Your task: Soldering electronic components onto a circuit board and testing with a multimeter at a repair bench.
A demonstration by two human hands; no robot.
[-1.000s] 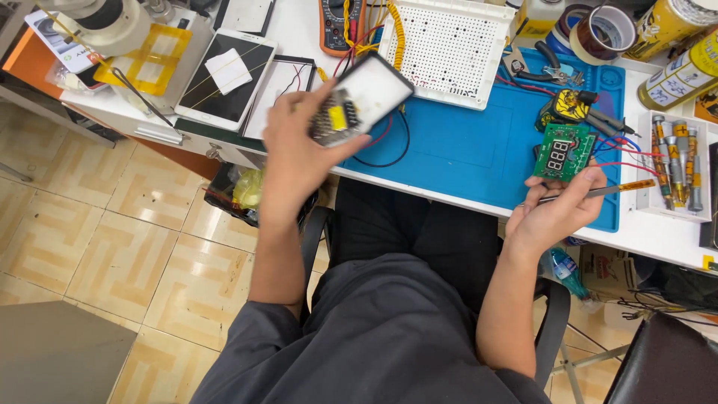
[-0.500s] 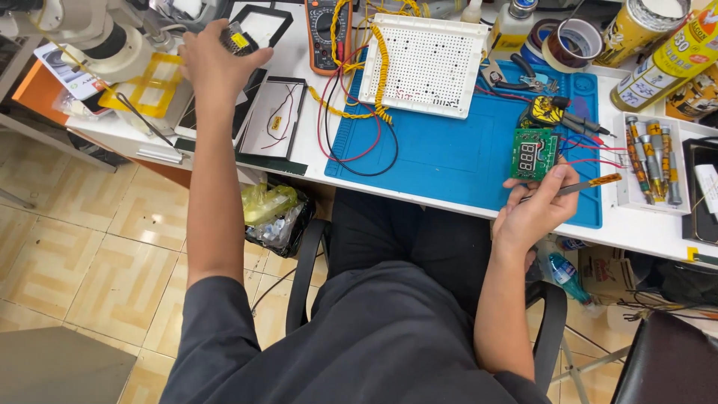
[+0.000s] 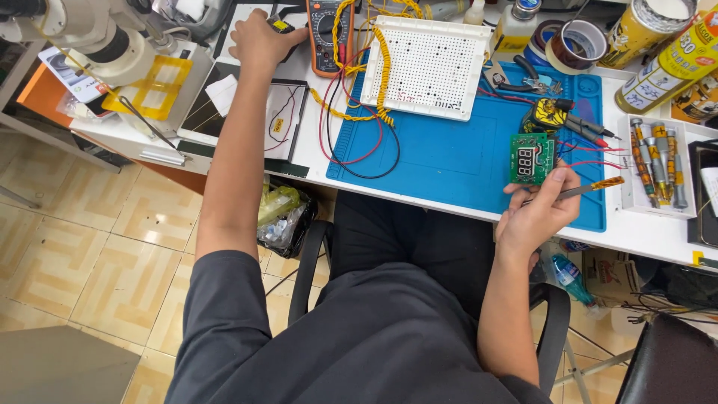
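Two hands are at work over the white bench (image 3: 449, 213), and I start with the biggest thing on it, the blue mat (image 3: 449, 161), which lies just ahead of my right hand (image 3: 535, 213). Beyond that hand's fingers (image 3: 557, 179), towards the far side of the mat, a white perforated board (image 3: 434, 67) rests half on the mat. Between that board and my left hand (image 3: 258, 41) stands an orange multimeter (image 3: 329, 34), its red and black leads (image 3: 359, 142) looping down across the mat. My left hand is stretched far out, fingers curled down on a small black object with a yellow patch (image 3: 280, 26); I cannot tell how firmly they grip it. My right hand's fingers are clamped on a thin tool with an orange tip (image 3: 591, 188), held level, and they touch the lower edge of a small green circuit board (image 3: 532, 158) with a number display, lying on the mat.
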